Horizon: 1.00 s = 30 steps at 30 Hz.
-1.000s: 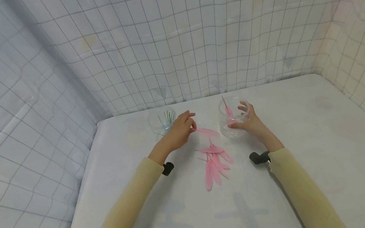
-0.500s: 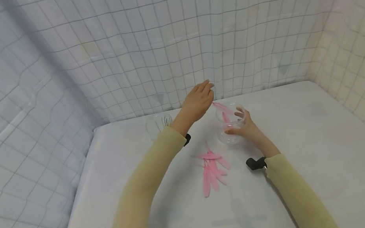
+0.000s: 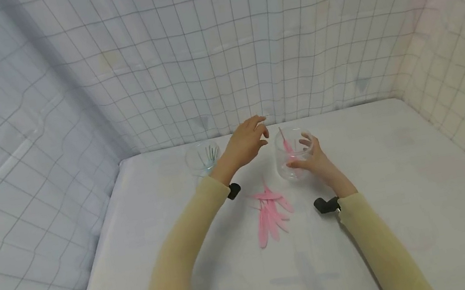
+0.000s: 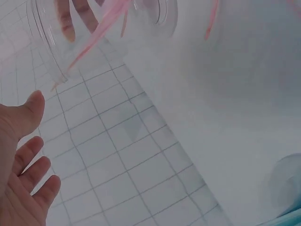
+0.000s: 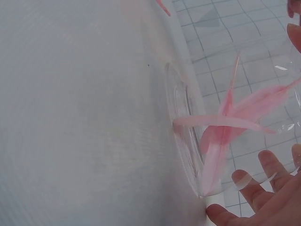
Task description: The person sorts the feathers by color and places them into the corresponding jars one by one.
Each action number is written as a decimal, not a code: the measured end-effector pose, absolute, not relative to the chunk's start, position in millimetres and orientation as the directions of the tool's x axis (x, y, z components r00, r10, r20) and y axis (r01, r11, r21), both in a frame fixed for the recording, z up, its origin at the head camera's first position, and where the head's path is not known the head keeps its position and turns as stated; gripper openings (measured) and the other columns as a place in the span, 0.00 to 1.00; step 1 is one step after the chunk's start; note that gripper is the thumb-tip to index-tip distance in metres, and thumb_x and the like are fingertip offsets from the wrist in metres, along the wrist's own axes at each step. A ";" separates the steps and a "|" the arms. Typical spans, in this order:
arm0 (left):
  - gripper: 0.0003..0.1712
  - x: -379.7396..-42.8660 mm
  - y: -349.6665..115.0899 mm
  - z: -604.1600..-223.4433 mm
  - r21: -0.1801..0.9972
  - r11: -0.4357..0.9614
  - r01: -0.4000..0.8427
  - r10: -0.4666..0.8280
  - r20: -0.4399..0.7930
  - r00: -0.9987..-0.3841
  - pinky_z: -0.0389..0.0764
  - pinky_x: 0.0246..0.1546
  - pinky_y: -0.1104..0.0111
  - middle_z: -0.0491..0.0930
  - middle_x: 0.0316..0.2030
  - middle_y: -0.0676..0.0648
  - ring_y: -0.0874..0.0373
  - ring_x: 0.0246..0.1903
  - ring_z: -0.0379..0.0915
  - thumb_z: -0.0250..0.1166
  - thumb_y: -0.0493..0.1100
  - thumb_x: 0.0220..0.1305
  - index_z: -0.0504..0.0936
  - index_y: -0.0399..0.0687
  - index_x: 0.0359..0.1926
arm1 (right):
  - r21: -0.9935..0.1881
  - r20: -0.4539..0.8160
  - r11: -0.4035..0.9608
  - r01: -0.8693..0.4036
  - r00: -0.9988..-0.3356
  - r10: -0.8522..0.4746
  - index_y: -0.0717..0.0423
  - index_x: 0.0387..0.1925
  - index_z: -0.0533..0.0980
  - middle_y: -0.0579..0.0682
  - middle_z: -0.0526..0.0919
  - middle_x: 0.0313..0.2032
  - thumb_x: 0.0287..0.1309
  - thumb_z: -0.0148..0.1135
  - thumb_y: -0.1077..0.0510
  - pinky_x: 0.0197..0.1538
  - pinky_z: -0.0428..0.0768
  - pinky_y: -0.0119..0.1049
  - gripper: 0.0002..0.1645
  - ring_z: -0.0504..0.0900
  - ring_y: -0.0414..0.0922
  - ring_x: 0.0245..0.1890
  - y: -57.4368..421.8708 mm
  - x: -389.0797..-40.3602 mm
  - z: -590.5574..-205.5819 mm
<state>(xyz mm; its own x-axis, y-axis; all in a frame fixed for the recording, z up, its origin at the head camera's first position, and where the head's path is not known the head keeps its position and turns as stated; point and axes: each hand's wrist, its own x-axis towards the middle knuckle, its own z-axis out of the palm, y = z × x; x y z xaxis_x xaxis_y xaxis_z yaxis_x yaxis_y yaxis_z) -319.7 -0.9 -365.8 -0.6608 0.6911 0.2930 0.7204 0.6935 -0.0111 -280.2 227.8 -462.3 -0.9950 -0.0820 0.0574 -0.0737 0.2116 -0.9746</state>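
A clear glass jar (image 3: 282, 166) stands upright at the back of the table. My right hand (image 3: 319, 160) grips it from the right, thumb on the near side and fingers round the far side. Inside lean several pink feathers (image 5: 221, 129), one quill rising above the rim. To the jar's left, my left hand (image 3: 247, 142) hovers with relaxed fingers and holds nothing. The left wrist view shows its thumb and fingertips (image 4: 51, 188) apart, close to the jar's rim. In front of the jar lies a fanned pile of pink feathers (image 3: 269, 215).
A second clear jar (image 3: 191, 160) stands back left, with blue feathers (image 3: 212, 153) whose quills stick up; my left forearm partly overlaps it. White cloth covers the table (image 3: 376, 244). Checked cloth walls (image 3: 220, 66) rise behind and at both sides.
My left hand lifted a pink feather from the table, carried it right to the jar and let it drop inside. The hand has since drawn back slightly left. My right hand still holds the jar.
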 end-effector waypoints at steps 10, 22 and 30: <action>0.03 -303.3 -49.4 -419.9 0.411 0.657 0.633 0.642 0.137 -0.755 0.61 0.62 0.60 0.69 0.60 0.40 0.45 0.61 0.62 0.64 0.40 0.64 0.80 0.45 0.35 | -0.978 0.017 0.205 -0.040 -0.994 -0.109 0.54 0.71 0.41 0.61 0.50 0.70 0.46 0.75 0.61 0.67 0.51 0.54 0.62 0.49 0.60 0.69 222.5 -265.8 -435.5; 0.02 -279.5 -73.7 -456.3 0.521 0.632 0.573 0.666 0.013 -0.746 0.63 0.61 0.57 0.68 0.60 0.36 0.42 0.60 0.62 0.67 0.36 0.60 0.82 0.42 0.35 | -0.965 0.041 0.255 -0.063 -0.995 -0.090 0.47 0.72 0.42 0.54 0.52 0.70 0.43 0.78 0.52 0.66 0.54 0.52 0.65 0.51 0.55 0.68 228.4 -281.4 -460.8; 0.04 -273.6 -76.0 -465.2 0.467 0.653 0.596 0.665 0.022 -0.746 0.51 0.66 0.53 0.66 0.61 0.34 0.37 0.66 0.50 0.67 0.38 0.60 0.80 0.45 0.29 | -0.964 0.039 0.258 -0.062 -0.995 -0.096 0.47 0.72 0.42 0.54 0.52 0.70 0.44 0.77 0.53 0.66 0.55 0.53 0.65 0.51 0.55 0.68 227.7 -279.4 -459.3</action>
<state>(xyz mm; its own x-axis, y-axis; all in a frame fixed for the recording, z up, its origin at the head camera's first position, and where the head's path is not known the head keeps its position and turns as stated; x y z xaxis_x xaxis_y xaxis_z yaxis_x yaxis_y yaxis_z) -273.6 -76.0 -465.2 -0.7462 0.6654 0.0224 0.5964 0.6531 0.4668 -279.4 227.7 -459.3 -0.9947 -0.0956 0.0387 -0.0623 0.2577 -0.9642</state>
